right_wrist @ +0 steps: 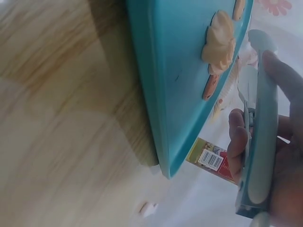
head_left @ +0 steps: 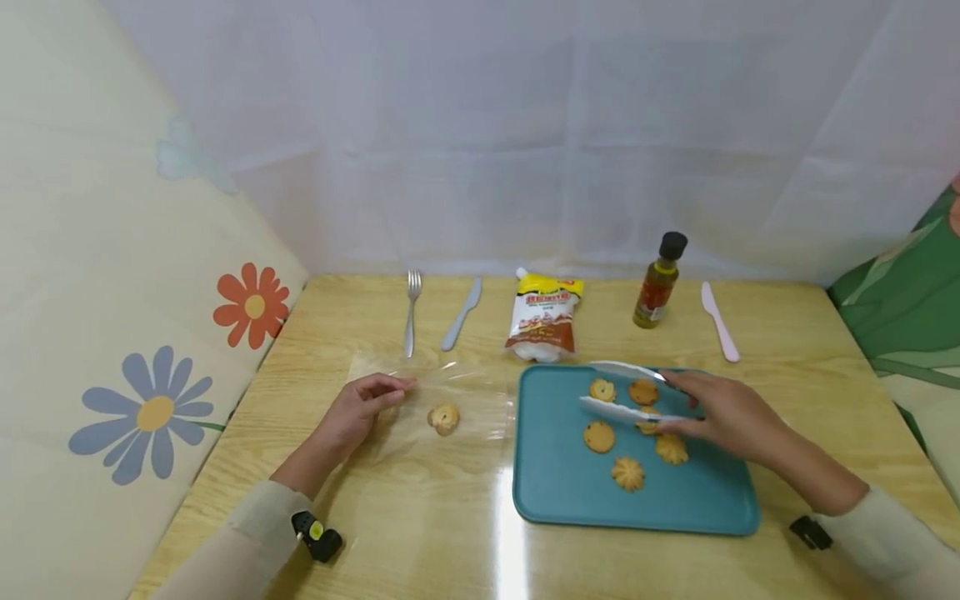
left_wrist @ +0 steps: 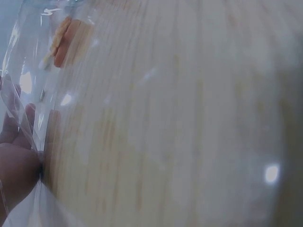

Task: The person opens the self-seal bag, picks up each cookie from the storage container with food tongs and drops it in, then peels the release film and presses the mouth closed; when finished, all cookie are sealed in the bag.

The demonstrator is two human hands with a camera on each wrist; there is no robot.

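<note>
My left hand [head_left: 366, 406] pinches the open-side edge of a clear plastic bag [head_left: 480, 398] lying on the table. A single round cookie [head_left: 444, 418] lies in the bag; in the left wrist view the film partly blurs that cookie [left_wrist: 60, 41]. Over the teal tray [head_left: 555, 492], my right hand [head_left: 735, 419] grips a pair of light-coloured tongs [head_left: 617, 410]. The tong arms are spread apart above several cookies [head_left: 627, 473] on the tray, and nothing is visibly held between the tips. In the right wrist view the tongs [right_wrist: 265, 137] point up and away.
Along the back lie a fork [head_left: 411, 317], a grey knife [head_left: 461, 315], a bag with a yellow top [head_left: 543, 317] and a pink knife [head_left: 720, 323]. A dark-capped bottle [head_left: 657, 283] stands behind the tray. White cloth [head_left: 450, 125] hangs at the back.
</note>
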